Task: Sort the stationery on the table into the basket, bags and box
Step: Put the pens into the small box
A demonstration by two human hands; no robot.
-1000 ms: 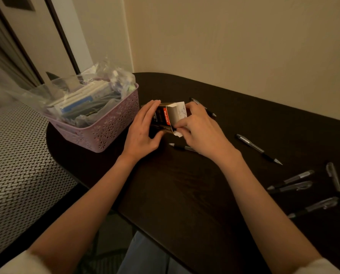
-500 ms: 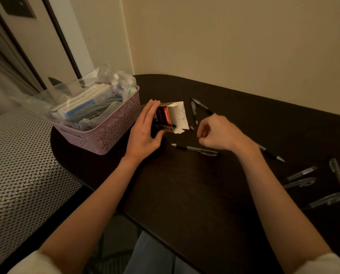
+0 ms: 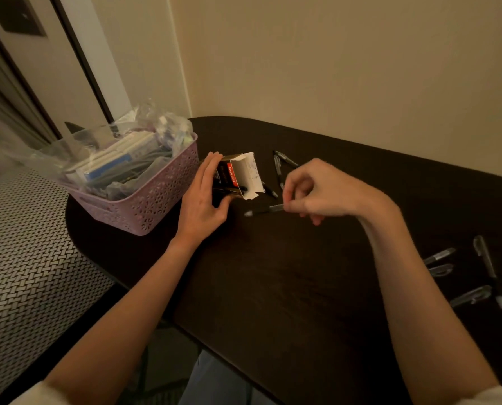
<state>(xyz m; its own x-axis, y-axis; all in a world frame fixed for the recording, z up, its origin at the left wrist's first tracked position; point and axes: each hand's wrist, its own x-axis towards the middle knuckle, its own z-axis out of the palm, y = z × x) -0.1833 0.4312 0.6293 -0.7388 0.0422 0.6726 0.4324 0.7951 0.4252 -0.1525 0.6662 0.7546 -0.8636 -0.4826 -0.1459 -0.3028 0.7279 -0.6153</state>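
Note:
A small cardboard pen box lies on its side on the dark table, its white flap open toward the right. My left hand grips the box from the left, fingers over its top and thumb under its near side. My right hand pinches the rear end of a black pen just right of the box mouth; the pen's tip points left. A pink lattice basket stuffed with clear plastic bags of stationery stands left of the box.
Two or three pens lie behind the box's flap. Several more pens are scattered at the table's right edge. A wall runs along the table's far side. Patterned floor lies beyond the left edge.
My right hand left the box flap, swung right, then came down and picked up the pen that lay in front of the box. My left hand stayed on the box.

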